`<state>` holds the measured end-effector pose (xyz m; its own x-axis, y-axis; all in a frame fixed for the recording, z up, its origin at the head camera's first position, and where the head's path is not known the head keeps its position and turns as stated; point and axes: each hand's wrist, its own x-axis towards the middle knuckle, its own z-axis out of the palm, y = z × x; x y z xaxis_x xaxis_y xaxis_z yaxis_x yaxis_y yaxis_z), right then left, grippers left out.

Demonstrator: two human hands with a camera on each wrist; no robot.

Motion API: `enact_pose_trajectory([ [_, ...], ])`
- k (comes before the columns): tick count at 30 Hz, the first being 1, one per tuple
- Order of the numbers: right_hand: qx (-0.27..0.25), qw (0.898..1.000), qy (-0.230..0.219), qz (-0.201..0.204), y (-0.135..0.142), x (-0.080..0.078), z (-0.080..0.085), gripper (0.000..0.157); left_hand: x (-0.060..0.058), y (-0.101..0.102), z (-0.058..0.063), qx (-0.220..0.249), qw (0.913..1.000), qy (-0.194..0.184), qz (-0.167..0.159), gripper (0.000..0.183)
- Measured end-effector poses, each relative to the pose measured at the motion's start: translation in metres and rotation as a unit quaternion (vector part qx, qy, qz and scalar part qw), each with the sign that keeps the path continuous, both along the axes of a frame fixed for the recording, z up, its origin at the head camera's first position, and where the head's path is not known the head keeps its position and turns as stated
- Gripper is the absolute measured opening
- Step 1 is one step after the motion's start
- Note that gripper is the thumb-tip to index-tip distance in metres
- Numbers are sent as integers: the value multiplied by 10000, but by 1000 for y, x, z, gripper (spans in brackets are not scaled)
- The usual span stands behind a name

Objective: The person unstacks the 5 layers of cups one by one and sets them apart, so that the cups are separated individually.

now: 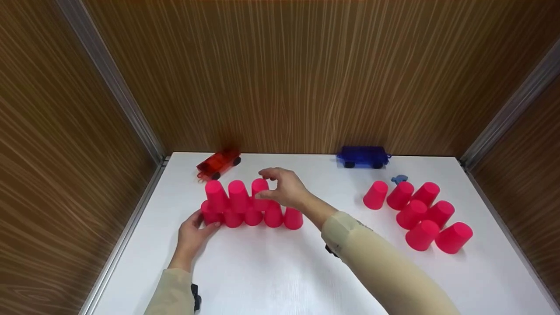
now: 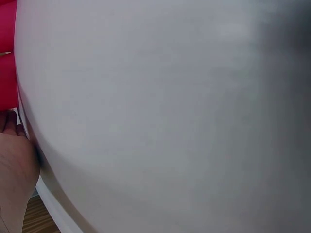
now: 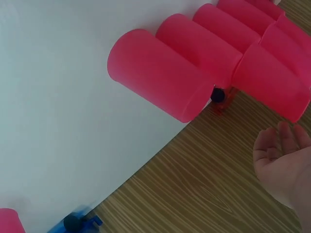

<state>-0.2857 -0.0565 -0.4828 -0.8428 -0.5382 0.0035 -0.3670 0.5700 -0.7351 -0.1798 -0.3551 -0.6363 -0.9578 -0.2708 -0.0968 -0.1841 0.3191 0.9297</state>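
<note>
Pink cups stand upside down in two tiers: a bottom row of several and three more on top. My left hand [image 1: 191, 236] holds the leftmost bottom cup [image 1: 211, 217], its thumb along the front and its fingers at the left side. By the right-hand upper cup [image 1: 259, 185], my right hand [image 1: 286, 189] has its thumb and fingers spread apart and holds nothing. In the right wrist view a small gap shows between the fingers [image 3: 287, 138] and that upper cup [image 3: 272, 80]. The left wrist view catches only part of the left hand [image 2: 14, 160] beside pink cups [image 2: 7, 77].
On the right of the white table [image 1: 262, 280] stands a loose group of several upside-down pink cups [image 1: 422, 235]. Behind them lies a small light-blue piece [image 1: 400, 179]. A clear red toy car [image 1: 220, 163] and a blue one [image 1: 364, 156] sit near the wood-grain back wall [image 1: 280, 87].
</note>
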Motion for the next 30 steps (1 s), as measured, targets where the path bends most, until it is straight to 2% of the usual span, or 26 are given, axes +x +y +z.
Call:
enact_pose_trajectory([
  [10, -40, 9997, -129, -188, 1, 2, -4, 59, 0, 2, 2, 10, 9999, -95, -43, 75],
  [15, -300, 9995, -72, -75, 19, -3, 3, 56, 0, 2, 3, 33, 9999, -103, -78, 75],
  [22, -655, 9976, 234, 48, 88, -17, 15, 51, -2, 1, 1, 83, 9998, -139, -75, 78],
  [27, -430, 9991, 7, -33, 150, -22, 22, 53, -1, 1, 1, 64, 9995, -317, -16, 80],
  [30, -202, 9996, -180, -107, 184, -22, 23, 57, 2, 0, 2, 13, 9995, -300, -23, 80],
])
